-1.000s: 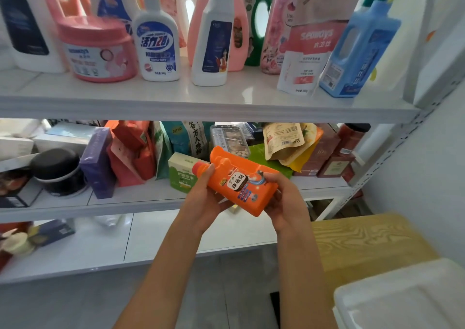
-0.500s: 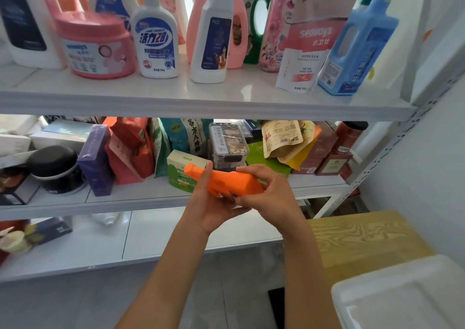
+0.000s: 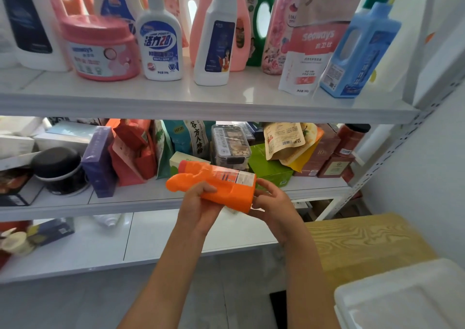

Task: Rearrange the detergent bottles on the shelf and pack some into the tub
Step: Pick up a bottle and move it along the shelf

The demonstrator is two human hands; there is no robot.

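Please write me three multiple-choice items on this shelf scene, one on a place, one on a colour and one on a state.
1. Where is the white tub?
A. On the top shelf
B. At the lower right, below the hands
C. Behind the pink jar

2. What colour is the bottle in the hands?
A. Orange
B. Green
C. Blue

3. How is that bottle held?
A. Upright in one hand
B. On its side between both hands
C. Standing on the shelf, untouched

Answers: 1 B, the white tub sits in the lower right corner, beside the wooden surface. 2 A, the orange bottle is plainly orange. 3 B, the left hand grips it near the neck and the right hand holds its base, cap pointing left.
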